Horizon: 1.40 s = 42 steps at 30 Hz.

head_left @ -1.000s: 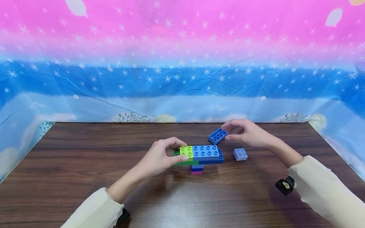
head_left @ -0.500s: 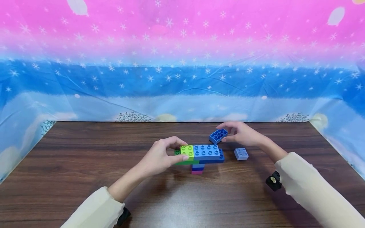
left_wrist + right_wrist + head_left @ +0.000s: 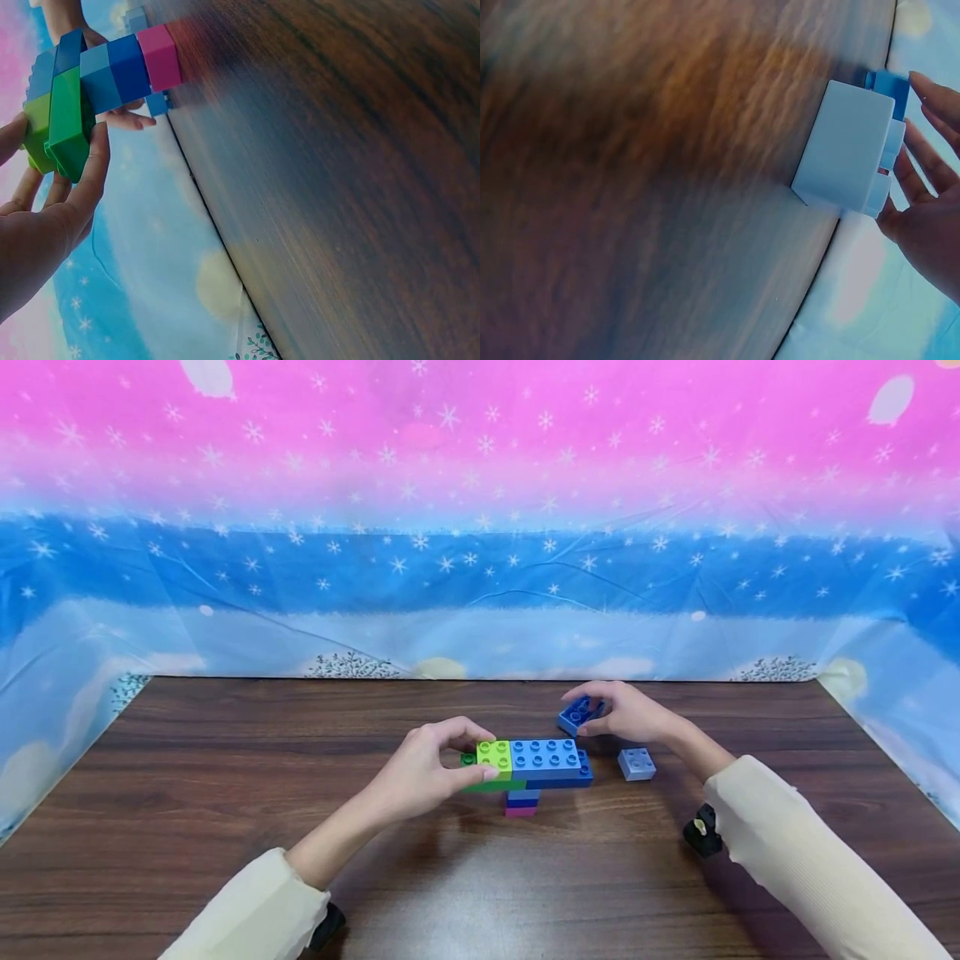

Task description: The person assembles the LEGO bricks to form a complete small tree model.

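A T-shaped toy brick structure stands on a short stem whose lowest brick is pink (image 3: pixel 521 812). Its top row has a lime green brick (image 3: pixel 493 750) beside a light blue brick (image 3: pixel 543 758). My left hand (image 3: pixel 416 777) grips the structure's left end, thumb on the near side, fingers behind; in the left wrist view they reach the green brick (image 3: pixel 69 127) beneath. Behind the structure, a blue brick (image 3: pixel 570 720) lies hollow side up. My right hand (image 3: pixel 630 714) pinches it between thumb and fingers, partly covering it.
A small pale blue brick (image 3: pixel 637 764) sits on the wooden table (image 3: pixel 225 760) right of the structure, close below my right hand; it looms large in the right wrist view. A snowflake-patterned cloth (image 3: pixel 480 568) hangs along the table's back edge.
My right hand has moved left and closed over the blue brick, which has shifted slightly right. My left hand keeps its hold on the structure.
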Motion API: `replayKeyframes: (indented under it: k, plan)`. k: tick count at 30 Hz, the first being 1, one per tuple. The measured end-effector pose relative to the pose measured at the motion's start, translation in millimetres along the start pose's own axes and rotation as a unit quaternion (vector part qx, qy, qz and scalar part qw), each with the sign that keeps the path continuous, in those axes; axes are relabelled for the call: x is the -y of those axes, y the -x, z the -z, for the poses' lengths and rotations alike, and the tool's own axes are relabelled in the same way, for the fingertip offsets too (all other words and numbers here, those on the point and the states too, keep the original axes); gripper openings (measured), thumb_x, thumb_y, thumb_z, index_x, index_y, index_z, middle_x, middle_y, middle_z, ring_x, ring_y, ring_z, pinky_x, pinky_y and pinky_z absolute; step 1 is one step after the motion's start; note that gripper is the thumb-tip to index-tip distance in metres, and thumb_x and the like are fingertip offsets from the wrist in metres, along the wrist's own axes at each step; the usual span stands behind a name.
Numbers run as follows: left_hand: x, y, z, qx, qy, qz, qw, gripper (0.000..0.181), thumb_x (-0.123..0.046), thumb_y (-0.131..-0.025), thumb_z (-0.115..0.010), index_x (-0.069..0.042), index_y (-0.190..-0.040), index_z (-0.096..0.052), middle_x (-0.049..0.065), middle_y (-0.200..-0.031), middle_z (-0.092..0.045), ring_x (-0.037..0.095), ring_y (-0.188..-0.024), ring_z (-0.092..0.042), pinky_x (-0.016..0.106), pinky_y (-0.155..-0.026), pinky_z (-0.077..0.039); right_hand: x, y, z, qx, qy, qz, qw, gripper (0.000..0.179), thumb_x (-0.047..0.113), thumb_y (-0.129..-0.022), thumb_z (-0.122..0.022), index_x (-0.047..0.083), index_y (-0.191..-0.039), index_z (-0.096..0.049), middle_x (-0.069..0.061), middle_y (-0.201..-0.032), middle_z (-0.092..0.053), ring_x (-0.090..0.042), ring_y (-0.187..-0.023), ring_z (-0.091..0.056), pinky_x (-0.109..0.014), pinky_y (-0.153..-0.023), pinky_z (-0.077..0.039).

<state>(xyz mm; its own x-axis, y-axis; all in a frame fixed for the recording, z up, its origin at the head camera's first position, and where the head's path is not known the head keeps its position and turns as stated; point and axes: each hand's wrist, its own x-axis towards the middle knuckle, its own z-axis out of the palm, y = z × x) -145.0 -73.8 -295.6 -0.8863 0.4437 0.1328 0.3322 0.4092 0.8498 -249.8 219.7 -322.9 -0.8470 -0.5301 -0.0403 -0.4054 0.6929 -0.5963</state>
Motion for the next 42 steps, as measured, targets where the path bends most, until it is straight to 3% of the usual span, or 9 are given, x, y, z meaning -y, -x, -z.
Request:
replayKeyframes:
  k: [4,11,17,22,28,33,42]
  plan:
    - [-0.5,0.3,0.2,0.0,-0.003,-0.002,1.0,0.028,-0.013,-0.082,-0.069,-0.007,-0.108,-0.061,0.003,-0.096,-0.062,0.018,-0.092,-0.058,0.027,-0.068,-0.048,-2,0.8,0,-0.008,0.021,0.01,0.9997,0.046,0.007,-0.08,-0.069,0.008,-0.124,-0.055,-0.013,-0.126,-0.049,-0.028,-0.102,-0.049,-0.044,-0.081,-0.042]
    - [-0.8,0.1,-0.4,0.001,0.0,-0.002,1.0,0.028,-0.012,-0.082,-0.069,-0.007,-0.108,-0.061,0.004,-0.096,-0.061,0.019,-0.092,-0.059,0.027,-0.068,-0.049,-9,3.2,0,-0.012,0.029,0.021,0.9993,0.043,0.001,-0.078,-0.069,0.008,-0.12,-0.06,-0.014,-0.123,-0.047,-0.034,-0.108,-0.048,-0.047,-0.086,-0.042]
    - [-0.8,0.0,-0.8,0.002,-0.001,-0.003,1.0,0.027,-0.012,-0.082,-0.069,-0.007,-0.108,-0.061,0.004,-0.096,-0.061,0.019,-0.092,-0.058,0.027,-0.068,-0.049,-10,5.5,1,-0.022,0.046,0.023,0.9984,0.041,0.003,-0.078,-0.07,0.01,-0.118,-0.061,-0.012,-0.12,-0.046,-0.032,-0.102,-0.049,-0.043,-0.08,-0.044]
    - [-1.6,0.0,-0.5,0.003,-0.002,-0.003,1.0,0.027,-0.012,-0.082,-0.069,-0.007,-0.108,-0.061,0.004,-0.096,-0.062,0.019,-0.092,-0.058,0.026,-0.068,-0.049,-10,9.1,3,-0.034,0.053,0.031,0.9975,0.04,0.006,-0.079,-0.07,0.008,-0.118,-0.06,-0.011,-0.118,-0.048,-0.022,-0.086,-0.048,-0.036,-0.072,-0.041]
    - [-0.9,-0.6,-0.4,0.005,0.005,-0.001,1.0,0.027,-0.011,-0.082,-0.069,-0.006,-0.108,-0.061,0.005,-0.096,-0.061,0.018,-0.089,-0.059,0.026,-0.066,-0.049,-7,14.9,7,-0.044,0.042,0.039,0.9974,0.036,0.01,-0.081,-0.069,0.006,-0.116,-0.059,-0.008,-0.105,-0.05,-0.018,-0.077,-0.046,-0.033,-0.065,-0.04]
    - [-0.3,-0.6,-0.1,0.002,0.002,-0.003,1.0,0.027,-0.012,-0.082,-0.069,-0.007,-0.107,-0.061,0.004,-0.095,-0.062,0.018,-0.09,-0.058,0.026,-0.067,-0.049,-1,21.5,13,-0.053,0.01,0.036,0.9979,0.033,0.011,-0.081,-0.07,0.007,-0.111,-0.057,-0.005,-0.092,-0.053,-0.018,-0.08,-0.051,-0.034,-0.07,-0.046]
    - [-0.9,0.0,0.7,0.008,0.025,0.0,0.9997,0.027,-0.01,-0.082,-0.068,-0.004,-0.107,-0.061,0.007,-0.097,-0.061,0.019,-0.089,-0.061,0.026,-0.068,-0.051,7,35.3,24,-0.049,-0.034,0.012,0.9982,0.029,0.014,-0.081,-0.069,0.008,-0.106,-0.056,-0.005,-0.089,-0.061,-0.019,-0.082,-0.059,-0.036,-0.073,-0.048]
